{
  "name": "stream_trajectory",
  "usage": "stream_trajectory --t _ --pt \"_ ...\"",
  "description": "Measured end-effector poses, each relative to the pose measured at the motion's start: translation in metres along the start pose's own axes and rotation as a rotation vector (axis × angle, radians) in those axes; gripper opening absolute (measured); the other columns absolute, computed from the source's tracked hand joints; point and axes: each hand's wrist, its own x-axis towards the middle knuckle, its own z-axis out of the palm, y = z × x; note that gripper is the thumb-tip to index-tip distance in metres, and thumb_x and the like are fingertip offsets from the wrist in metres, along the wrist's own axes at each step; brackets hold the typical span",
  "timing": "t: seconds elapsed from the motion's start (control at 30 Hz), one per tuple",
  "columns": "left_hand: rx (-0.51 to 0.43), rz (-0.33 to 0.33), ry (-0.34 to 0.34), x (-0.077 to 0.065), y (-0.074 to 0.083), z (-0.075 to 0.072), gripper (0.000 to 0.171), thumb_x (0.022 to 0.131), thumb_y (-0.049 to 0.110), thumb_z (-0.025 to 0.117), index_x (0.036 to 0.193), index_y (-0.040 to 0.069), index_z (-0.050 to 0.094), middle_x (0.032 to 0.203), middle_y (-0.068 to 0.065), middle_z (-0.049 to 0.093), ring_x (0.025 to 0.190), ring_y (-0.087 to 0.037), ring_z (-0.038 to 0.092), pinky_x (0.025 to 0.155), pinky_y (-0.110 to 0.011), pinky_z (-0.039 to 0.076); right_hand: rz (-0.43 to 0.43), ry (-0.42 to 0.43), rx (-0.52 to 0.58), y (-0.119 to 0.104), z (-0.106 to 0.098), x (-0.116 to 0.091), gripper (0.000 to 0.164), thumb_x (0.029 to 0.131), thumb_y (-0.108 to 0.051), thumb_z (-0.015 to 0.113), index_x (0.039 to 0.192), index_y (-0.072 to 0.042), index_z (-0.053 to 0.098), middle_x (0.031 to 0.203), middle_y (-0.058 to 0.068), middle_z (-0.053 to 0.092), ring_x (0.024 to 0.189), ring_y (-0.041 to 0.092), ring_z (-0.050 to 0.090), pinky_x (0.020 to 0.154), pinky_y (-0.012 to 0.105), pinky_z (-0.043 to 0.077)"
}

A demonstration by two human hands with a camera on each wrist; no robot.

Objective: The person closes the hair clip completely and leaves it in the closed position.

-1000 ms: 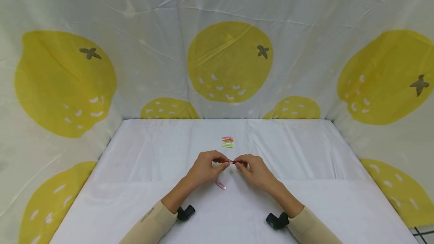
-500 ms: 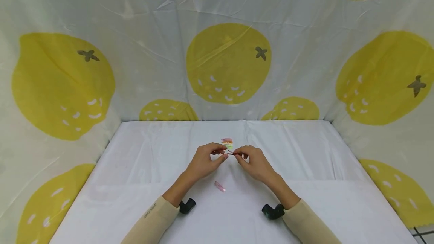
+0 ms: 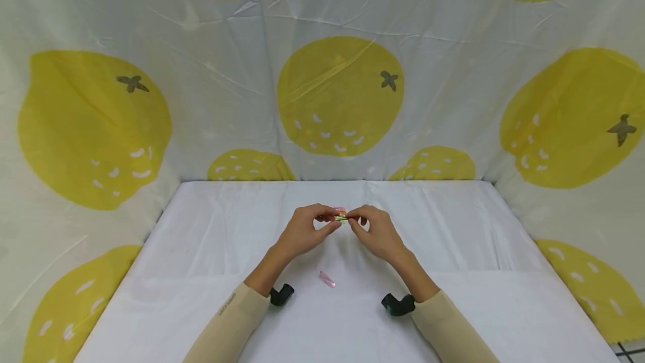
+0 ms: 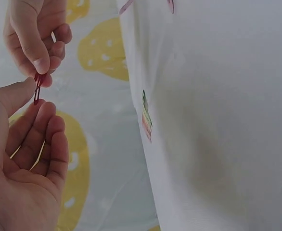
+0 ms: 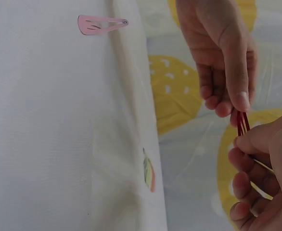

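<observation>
A red snap hair clip (image 4: 37, 89) is held in the air between both hands. My left hand (image 3: 304, 232) pinches one end with thumb and forefinger; the other fingers are loosely bent. From the other side, my right hand (image 3: 377, 234) pinches the opposite end of the clip. In the right wrist view the clip's narrow strips (image 5: 242, 124) show between the two thumbs. Behind the hands, a row of coloured hair clips (image 3: 340, 210) lies on the white table, partly hidden by the fingers. Nearer me lies a single pink hair clip (image 3: 327, 279).
A white cloth covers the table (image 3: 211, 296). Hanging cloth with yellow lemon prints (image 3: 340, 97) closes off the back and both sides. Dark wrist cameras (image 3: 282, 294) sit at the cuffs of the beige sleeves (image 3: 229, 326).
Both hands have moved away from me with the red hair clip, towards the row of clips. Half a second ago the clip looked spread apart. The pink clip has stayed on the table.
</observation>
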Motion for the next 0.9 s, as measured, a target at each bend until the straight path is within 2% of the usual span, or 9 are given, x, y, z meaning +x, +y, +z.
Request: stream_trajectory --t 0.13,0.37,0.6,0.7,0.9 --pt "0.007 0.032 0.015 0.0064 0.0003 -0.0032 0.023 0.094 0.027 0.077 0.116 0.018 0.078 0.108 0.008 0.077 0.093 -0.006 0.071 0.087 -0.036 0.06 -0.004 0.021 0.01 -0.0014 -0.0037 0.0035 0.012 0.096 -0.011 0.071 0.107 -0.013 0.078 0.093 -0.002 0.072 0.081 0.022 0.062 0.069 0.029 0.049" --pt "0.007 0.061 0.034 0.009 -0.002 -0.0061 0.017 0.095 0.028 0.076 0.111 0.022 0.079 0.102 0.01 0.078 0.089 -0.002 0.07 0.084 -0.034 0.06 0.001 0.017 0.03 -0.0012 -0.0053 0.0065 0.013 0.099 -0.017 0.07 0.11 -0.017 0.078 0.099 -0.005 0.075 0.083 0.016 0.059 0.069 0.026 0.048" --pt "-0.018 0.062 0.036 0.0076 -0.0006 -0.0065 0.017 0.095 0.027 0.077 0.111 0.021 0.079 0.102 0.009 0.078 0.089 -0.004 0.071 0.083 -0.035 0.06 0.011 0.024 0.063 0.0018 -0.0063 0.0075 0.013 0.099 -0.017 0.071 0.109 -0.018 0.078 0.092 -0.005 0.071 0.082 0.027 0.061 0.065 0.026 0.044" --pt "-0.014 0.06 0.039 0.0079 0.0006 -0.007 0.017 0.096 0.027 0.076 0.111 0.022 0.079 0.103 0.009 0.078 0.089 -0.005 0.07 0.082 -0.033 0.06 0.016 0.034 0.089 0.002 -0.0072 0.0075 0.012 0.098 -0.018 0.072 0.108 -0.02 0.078 0.09 -0.007 0.07 0.08 0.021 0.06 0.064 0.027 0.045" --pt "-0.035 0.054 0.036 0.007 0.0008 -0.0076 0.016 0.096 0.024 0.075 0.111 0.021 0.08 0.104 0.008 0.079 0.089 -0.007 0.07 0.083 -0.041 0.061 0.018 0.019 0.112 0.0024 -0.0057 0.005 0.011 0.099 -0.02 0.071 0.108 -0.02 0.078 0.093 -0.009 0.072 0.08 0.008 0.058 0.069 0.03 0.051"
